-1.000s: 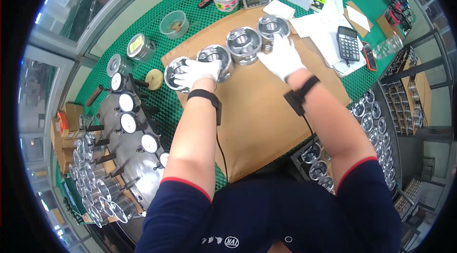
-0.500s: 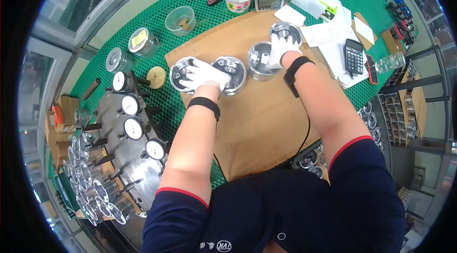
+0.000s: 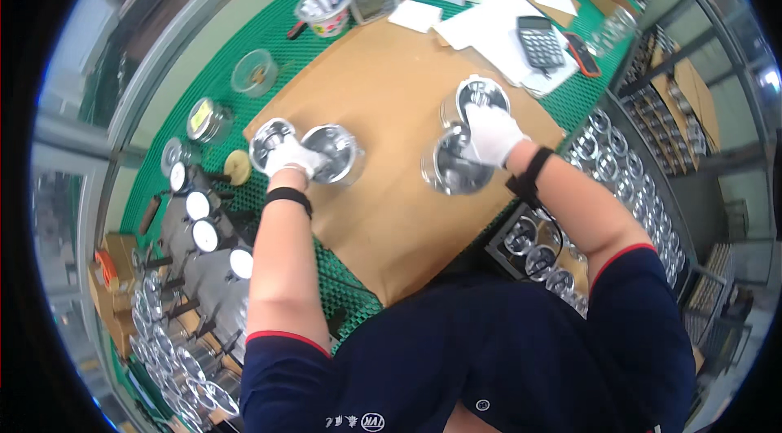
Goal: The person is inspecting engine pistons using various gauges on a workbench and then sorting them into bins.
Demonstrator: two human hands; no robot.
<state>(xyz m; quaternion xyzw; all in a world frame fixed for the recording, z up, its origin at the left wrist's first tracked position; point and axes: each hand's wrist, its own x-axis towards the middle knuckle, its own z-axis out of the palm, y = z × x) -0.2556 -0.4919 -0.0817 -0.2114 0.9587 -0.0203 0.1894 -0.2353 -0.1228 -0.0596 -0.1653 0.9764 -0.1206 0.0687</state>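
Pistons [image 3: 336, 142] of bright metal, four in all, stand in two pairs on a sheet of brown cardboard [image 3: 391, 225] laid over a green mat [image 3: 338, 282], the pairs well apart from each other. White-gloved, the left hand [image 3: 293, 158] lies over the pair at left, between the two pieces, while the right hand [image 3: 491, 136] spreads over the pair at right, its fingers near the facing rims. Whether either hand has closed around the metal cannot be told, as the undersides of the fingers are hidden and the view is blurred there. A black strap [image 3: 289, 199] circles each wrist; dial gauges [image 3: 205, 235] stand in a row at left, and a calculator [image 3: 540, 42] rests on white papers [image 3: 489, 34] beyond the right hand
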